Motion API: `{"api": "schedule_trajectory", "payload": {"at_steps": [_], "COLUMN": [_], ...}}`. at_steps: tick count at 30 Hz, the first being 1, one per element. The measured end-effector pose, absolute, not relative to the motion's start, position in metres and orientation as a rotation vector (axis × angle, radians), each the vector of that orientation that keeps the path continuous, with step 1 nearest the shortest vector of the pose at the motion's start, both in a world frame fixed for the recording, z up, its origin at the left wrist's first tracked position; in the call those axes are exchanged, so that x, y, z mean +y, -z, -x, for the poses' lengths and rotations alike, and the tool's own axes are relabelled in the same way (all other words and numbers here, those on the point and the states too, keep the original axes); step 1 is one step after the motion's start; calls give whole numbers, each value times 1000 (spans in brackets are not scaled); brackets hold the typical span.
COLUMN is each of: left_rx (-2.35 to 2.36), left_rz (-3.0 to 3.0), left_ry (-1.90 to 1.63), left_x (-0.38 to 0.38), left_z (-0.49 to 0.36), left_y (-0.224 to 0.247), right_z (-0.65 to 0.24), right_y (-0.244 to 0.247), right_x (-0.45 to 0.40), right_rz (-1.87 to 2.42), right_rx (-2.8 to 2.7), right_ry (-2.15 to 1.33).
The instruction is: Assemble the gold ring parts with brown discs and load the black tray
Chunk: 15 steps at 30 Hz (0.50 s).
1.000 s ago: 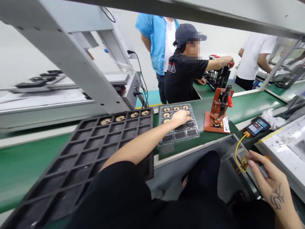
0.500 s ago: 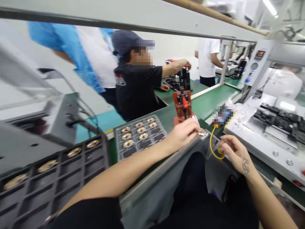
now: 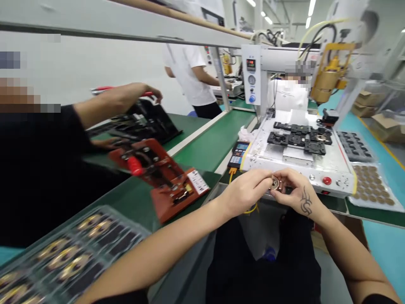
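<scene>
Between my two hands, above my lap, is a small round metal watch-case-like part (image 3: 274, 183) with a gold-toned rim. My left hand (image 3: 248, 190) pinches its left side with thumb and fingers. My right hand (image 3: 295, 192) is curled round the right side, thumb below, and its fingers cover part of the piece. Just beyond the hands stands the front of a white bench machine (image 3: 297, 166) carrying black fixture blocks (image 3: 297, 137). To the left, a red-brown clamp fixture (image 3: 172, 185) with a red handle sits on the green bench.
A divided tray (image 3: 104, 211) of gold-toned ring parts lies lower left. A handheld keypad (image 3: 238, 154) with a yellow cable lies left of the machine. Round brown pieces (image 3: 371, 185) and a grey tray (image 3: 354, 145) are at right. A co-worker's arm (image 3: 117, 101) reaches over a black fixture.
The view has swung right towards the machine. My right hand has come from beside the yellow cable to meet my left hand, and both now hold the round part, raised off the bench edge.
</scene>
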<state>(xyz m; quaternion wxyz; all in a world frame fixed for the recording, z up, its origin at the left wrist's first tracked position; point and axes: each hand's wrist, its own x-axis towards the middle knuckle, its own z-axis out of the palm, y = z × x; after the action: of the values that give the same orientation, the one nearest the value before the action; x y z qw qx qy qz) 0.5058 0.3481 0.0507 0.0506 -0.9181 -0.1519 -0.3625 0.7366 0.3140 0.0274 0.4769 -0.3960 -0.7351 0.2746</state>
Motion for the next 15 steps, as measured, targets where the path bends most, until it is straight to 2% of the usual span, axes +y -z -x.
{"api": "schedule_trajectory", "payload": {"at_steps": [4,7,11,15], "left_rx": [-520,-581,-961,-1094], "left_rz": [3061,3180,3192,3198], "left_ry": [1155,1055,626,311], "left_x": [394,444,502,540], "left_z": [-552,-611,-707,-768], "left_y": [-62,-84,-111,-119], "right_z": [-800,-840,-864,-879], "right_y": [-27,-39,-58,-59], "right_x": [304,290,265,235], "right_rz": [1192,1312,1336,1376], "right_rx": [-1673,-1610,-1621,-1565], "right_ry": [-420,-232,-8,41]}}
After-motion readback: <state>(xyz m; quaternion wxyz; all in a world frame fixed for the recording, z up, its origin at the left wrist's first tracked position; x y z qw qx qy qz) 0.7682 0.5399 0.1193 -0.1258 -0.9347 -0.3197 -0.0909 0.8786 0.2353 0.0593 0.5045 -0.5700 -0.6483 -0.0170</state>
